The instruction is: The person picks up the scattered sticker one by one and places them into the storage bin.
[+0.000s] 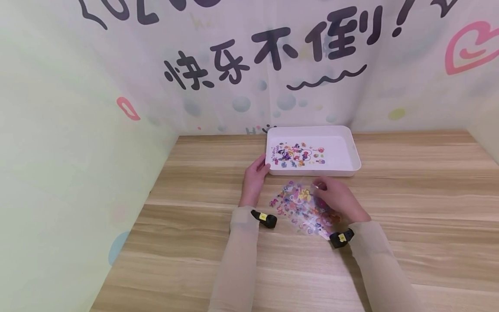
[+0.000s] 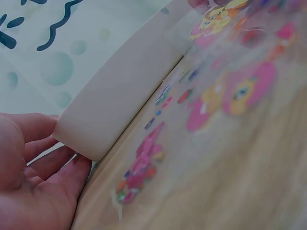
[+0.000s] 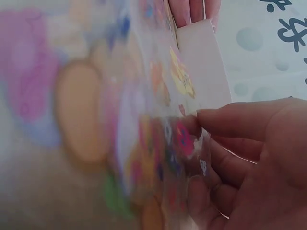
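A white rectangular tray (image 1: 310, 172) stands on the table, with colourful cartoon stickers (image 1: 300, 154) lying on the left part of its floor. My left hand (image 1: 255, 177) holds the tray's near left corner, its fingers around the wall (image 2: 96, 124). In front of the tray, my right hand (image 1: 337, 195) pinches the upper right edge of a clear sticker sheet (image 1: 300, 208) between thumb and fingers. The sheet is partly raised and carries many small coloured figures. In the right wrist view the clear film (image 3: 168, 143) passes between the fingers; whether it is one layer or more I cannot tell.
The wood-grain table (image 1: 187, 242) extends on both sides of the arms. Behind the tray hangs a printed cloth (image 1: 234, 108) with dark lettering, and a pale wall (image 1: 78, 151) borders the left. A small black camera is strapped on each wrist.
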A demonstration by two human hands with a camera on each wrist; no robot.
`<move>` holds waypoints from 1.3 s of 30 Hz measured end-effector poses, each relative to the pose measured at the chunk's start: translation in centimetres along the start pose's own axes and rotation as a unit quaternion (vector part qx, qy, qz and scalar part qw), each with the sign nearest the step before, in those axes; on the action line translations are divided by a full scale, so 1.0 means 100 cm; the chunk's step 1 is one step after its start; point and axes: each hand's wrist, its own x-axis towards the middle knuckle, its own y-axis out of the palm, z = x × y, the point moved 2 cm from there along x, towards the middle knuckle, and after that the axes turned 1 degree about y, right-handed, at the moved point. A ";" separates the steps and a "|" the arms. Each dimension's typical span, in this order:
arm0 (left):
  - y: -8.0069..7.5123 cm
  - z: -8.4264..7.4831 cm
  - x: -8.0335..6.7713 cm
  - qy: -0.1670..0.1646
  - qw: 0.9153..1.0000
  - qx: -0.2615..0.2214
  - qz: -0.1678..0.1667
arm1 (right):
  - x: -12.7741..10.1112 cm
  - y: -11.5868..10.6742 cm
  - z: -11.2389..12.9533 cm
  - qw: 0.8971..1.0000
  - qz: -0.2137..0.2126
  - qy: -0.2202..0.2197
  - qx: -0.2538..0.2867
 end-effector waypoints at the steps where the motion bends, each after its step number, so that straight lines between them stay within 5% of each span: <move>1: 0.000 0.000 0.000 0.000 1.000 0.002 -0.001 | 0.000 0.000 0.000 1.000 0.002 0.004 0.005; 19: -0.001 -0.002 -0.001 -0.012 0.999 0.032 0.001 | 0.001 0.000 -0.004 0.999 0.010 0.013 0.037; 26: 0.002 -0.027 -0.017 -0.025 0.999 0.045 0.008 | 0.002 0.000 -0.006 0.997 0.037 -0.003 0.068; 39: -0.002 -0.003 -0.002 -0.016 0.999 0.038 -0.001 | 0.000 -0.007 -0.008 0.992 0.080 -0.042 0.088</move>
